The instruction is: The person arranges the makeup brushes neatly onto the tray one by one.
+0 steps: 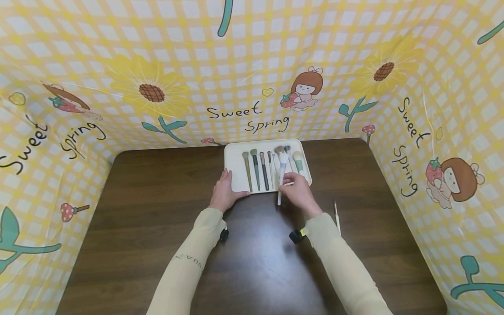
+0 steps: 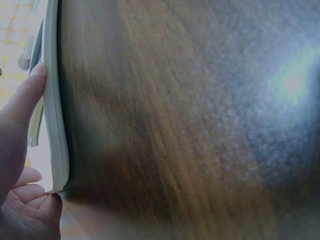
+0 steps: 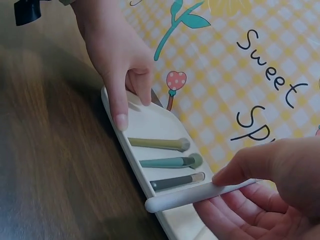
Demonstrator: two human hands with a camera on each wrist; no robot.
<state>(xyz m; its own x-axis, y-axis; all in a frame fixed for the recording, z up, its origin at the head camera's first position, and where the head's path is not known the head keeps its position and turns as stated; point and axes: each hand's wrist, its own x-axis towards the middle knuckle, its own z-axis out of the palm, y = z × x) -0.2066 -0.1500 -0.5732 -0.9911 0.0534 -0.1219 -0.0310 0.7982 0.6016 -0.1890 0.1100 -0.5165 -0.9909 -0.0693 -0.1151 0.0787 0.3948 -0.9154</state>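
A cream tray (image 1: pixel 233 153) sits at the table's far edge with several makeup brushes side by side in it. My left hand (image 1: pixel 225 191) grips its near left corner, the thumb on the front rim (image 2: pixel 54 100) and the other fingers around the left side. Above the tray's right half, my right hand (image 1: pixel 298 192) pinches a white-handled makeup brush (image 3: pixel 185 196) between thumb and fingers. That brush's handle end juts over the front rim. Among those in the tray are an olive brush (image 1: pixel 247 173), a teal brush (image 3: pixel 167 162) and a dark-handled brush (image 1: pixel 264 173).
A thin pale brush with a brown tip (image 1: pixel 336 215) lies on the brown table (image 1: pixel 157 210), partly behind the right sleeve. A yellow checked cloth (image 1: pixel 236 65) walls the table at the back and both sides.
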